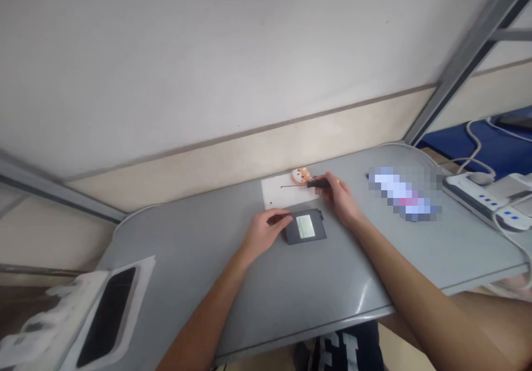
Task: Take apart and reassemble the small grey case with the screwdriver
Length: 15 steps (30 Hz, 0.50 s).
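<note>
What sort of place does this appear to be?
Possibly a dormitory desk, judging by the small grey table between metal frame posts and the power strip with cables.

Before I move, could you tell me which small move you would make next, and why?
I would probably bring the tip of the screwdriver toward the box. The right hand holds the screwdriver by its handle, but the tip is over the paper, away from the box, and the left hand is at the box's left side, seemingly placed to steady it.
</note>
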Each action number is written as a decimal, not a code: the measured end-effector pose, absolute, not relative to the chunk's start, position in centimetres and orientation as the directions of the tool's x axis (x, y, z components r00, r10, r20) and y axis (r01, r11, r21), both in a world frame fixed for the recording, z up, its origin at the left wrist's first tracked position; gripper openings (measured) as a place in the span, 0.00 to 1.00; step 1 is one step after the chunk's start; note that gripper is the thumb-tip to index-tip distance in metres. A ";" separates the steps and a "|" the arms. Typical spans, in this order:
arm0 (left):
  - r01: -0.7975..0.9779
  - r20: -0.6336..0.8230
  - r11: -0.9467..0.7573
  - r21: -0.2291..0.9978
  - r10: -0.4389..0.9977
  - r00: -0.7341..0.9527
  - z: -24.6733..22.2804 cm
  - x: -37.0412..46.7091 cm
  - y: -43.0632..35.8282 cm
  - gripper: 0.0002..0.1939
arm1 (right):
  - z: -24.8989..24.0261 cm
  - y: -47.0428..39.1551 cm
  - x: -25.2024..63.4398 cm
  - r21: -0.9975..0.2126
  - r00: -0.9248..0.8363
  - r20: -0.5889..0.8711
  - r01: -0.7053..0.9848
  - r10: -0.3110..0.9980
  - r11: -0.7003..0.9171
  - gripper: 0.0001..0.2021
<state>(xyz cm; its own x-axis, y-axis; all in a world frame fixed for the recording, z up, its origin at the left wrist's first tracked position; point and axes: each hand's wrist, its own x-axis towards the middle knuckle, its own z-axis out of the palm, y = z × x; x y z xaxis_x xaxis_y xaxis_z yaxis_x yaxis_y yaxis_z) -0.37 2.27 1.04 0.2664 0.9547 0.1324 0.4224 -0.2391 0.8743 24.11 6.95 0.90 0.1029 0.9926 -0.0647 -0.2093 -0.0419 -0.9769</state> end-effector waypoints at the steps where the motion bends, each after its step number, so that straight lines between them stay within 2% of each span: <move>1: 0.442 0.143 -0.249 0.862 0.955 0.261 0.9 -0.3 2.3 0.14 | 0.8 7.1 24.2 -0.972 0.117 -0.066 -0.232 0.991 -0.037 0.23; 7: 0.492 0.172 -0.345 0.799 0.916 0.363 2.1 -0.8 1.8 0.11 | 0.3 7.3 24.5 -0.968 0.143 -0.066 -0.248 0.988 -0.029 0.23; 8: 0.501 0.167 -0.376 0.780 0.895 0.413 2.7 -0.9 1.6 0.17 | 0.3 7.3 24.5 -0.970 0.143 -0.067 -0.240 0.987 -0.031 0.23; 10: 0.523 0.147 -0.461 0.717 0.833 0.533 3.7 -1.0 1.0 0.37 | 0.3 7.3 24.6 -0.974 0.150 -0.065 -0.224 0.987 -0.031 0.23; 11: 0.535 0.129 -0.490 0.688 0.809 0.574 4.1 -1.0 0.8 0.40 | 0.3 7.4 24.6 -0.975 0.158 -0.064 -0.221 0.985 -0.027 0.23; 15: 0.587 0.114 -0.490 0.645 0.821 0.559 4.3 -0.8 0.4 0.31 | 0.3 7.6 24.9 -0.967 0.204 -0.070 -0.256 0.976 -0.016 0.21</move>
